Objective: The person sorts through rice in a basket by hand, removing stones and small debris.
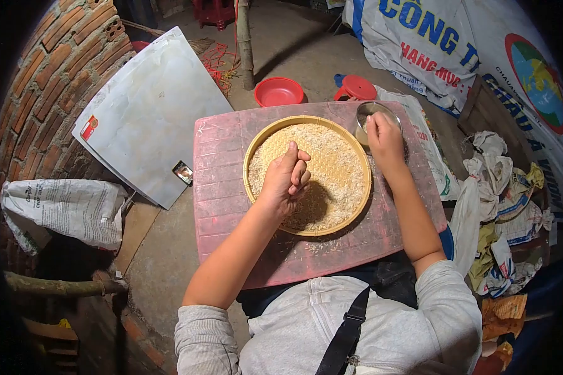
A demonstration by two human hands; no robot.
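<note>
A round woven tray [366,200] with pale grains spread over it rests on a pink table [222,181]. Above the tray's left part is my left hand [286,178], thumb raised and fingers curled; what it holds, if anything, is hidden. My right hand [385,139] is over a metal bowl [363,114] beside the tray's upper right edge. Its fingertips are pinched together, and anything between them is too small to make out. Some grains lie loose on the table below the tray.
Beyond the table are a red basin [279,92] and a red lidded container [358,87]. A large pale panel [153,106] leans at the left, near a brick wall [50,69]. Crumpled sacks [500,206] lie at the right. A wooden post [245,47] stands behind.
</note>
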